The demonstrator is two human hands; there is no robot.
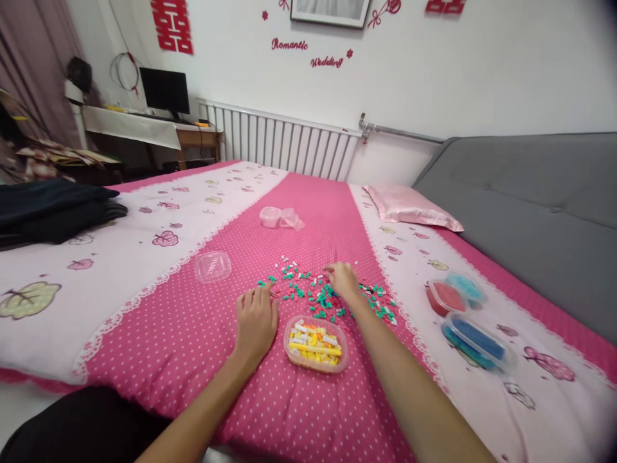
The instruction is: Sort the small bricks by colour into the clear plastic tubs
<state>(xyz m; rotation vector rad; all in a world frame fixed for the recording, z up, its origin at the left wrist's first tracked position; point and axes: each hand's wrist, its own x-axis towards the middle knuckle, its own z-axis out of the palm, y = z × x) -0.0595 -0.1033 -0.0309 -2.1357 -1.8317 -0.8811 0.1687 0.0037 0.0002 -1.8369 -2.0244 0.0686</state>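
Many small green, red and white pieces (324, 297) lie scattered in a loose heap on the pink dotted bedspread (318, 225). My right hand (344, 280) reaches over the top of the heap, fingers bent and drawn together; whatever is between the fingertips is too small to make out. On the heap's left side my left hand (257, 319) rests palm down, its fingers stretched out by a few green pieces. Between my forearms stands a clear plastic container (315, 344) filled with yellow, white and orange pieces, some of them longer sticks.
A clear lid (213, 266) lies to the left, and clear empty containers (279, 217) sit farther back. To the right are closed tubs: a red one (446, 297), a light blue one (466, 289) and a dark blue one (477, 341). A pink pillow (409, 206) lies near the grey headboard (525, 193).
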